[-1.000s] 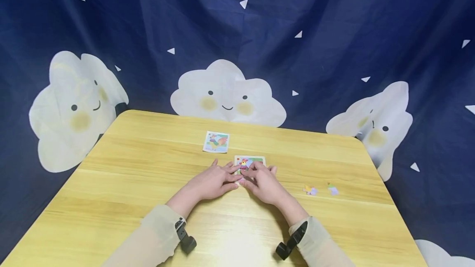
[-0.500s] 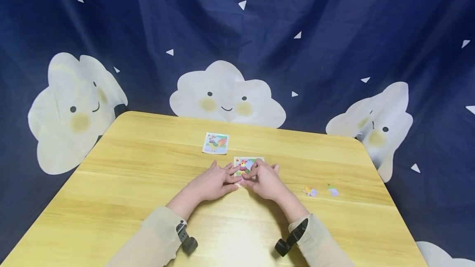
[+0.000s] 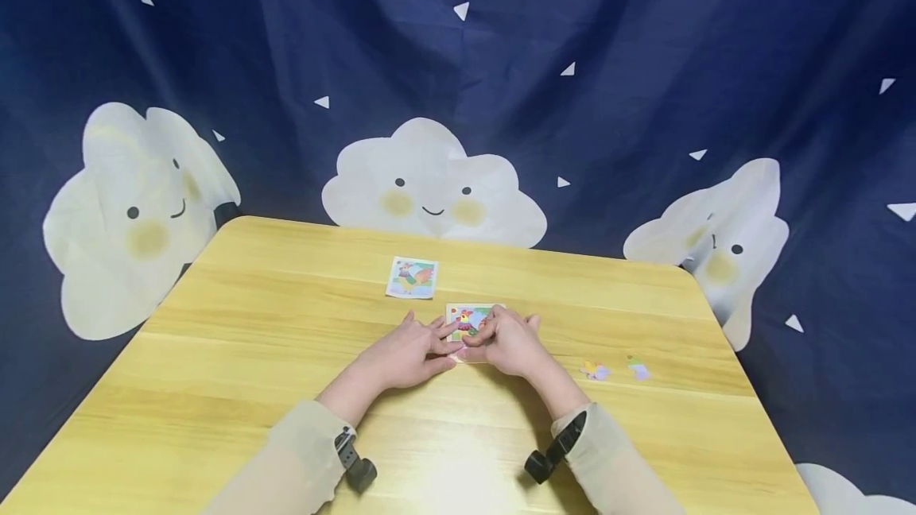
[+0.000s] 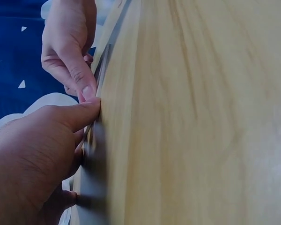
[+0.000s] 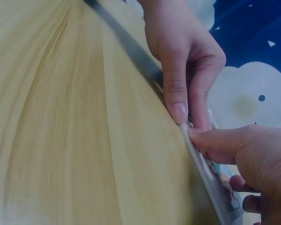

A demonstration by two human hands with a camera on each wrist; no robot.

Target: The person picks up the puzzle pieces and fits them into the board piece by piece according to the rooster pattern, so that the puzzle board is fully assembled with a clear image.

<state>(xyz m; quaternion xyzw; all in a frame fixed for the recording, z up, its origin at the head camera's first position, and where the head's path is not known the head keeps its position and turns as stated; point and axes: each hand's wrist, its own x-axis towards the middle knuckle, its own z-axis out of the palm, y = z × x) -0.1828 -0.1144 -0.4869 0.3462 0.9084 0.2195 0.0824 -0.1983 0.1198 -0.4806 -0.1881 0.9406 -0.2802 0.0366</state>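
A small picture puzzle [image 3: 450,315] with a pale frame and a rooster printed on it lies mid-table, partly covered by both hands. My left hand [image 3: 408,352] rests at its left side, fairly straight fingers over the board and thumb at the near edge. From the right, my right hand [image 3: 511,344] bends its fingers over the puzzle, thumb and index finger together near the lower left corner. A purple bit of puzzle piece [image 3: 460,349] shows by these fingertips; most of it is hidden. In the right wrist view, both thumbs [image 5: 179,112] meet at the frame's near edge.
Behind the puzzle lies a square rooster picture card [image 3: 412,277]. To the right are loose puzzle pieces, a yellow and purple group [image 3: 595,370] and a green and purple one [image 3: 638,368]. A dark blue cloud-patterned curtain [image 3: 501,46] hangs behind the wooden table [image 3: 286,292].
My right thumb and fingers have drawn closer together and shifted slightly left over the puzzle's lower left part. My left hand keeps its place on the board. The head view has shifted a little.
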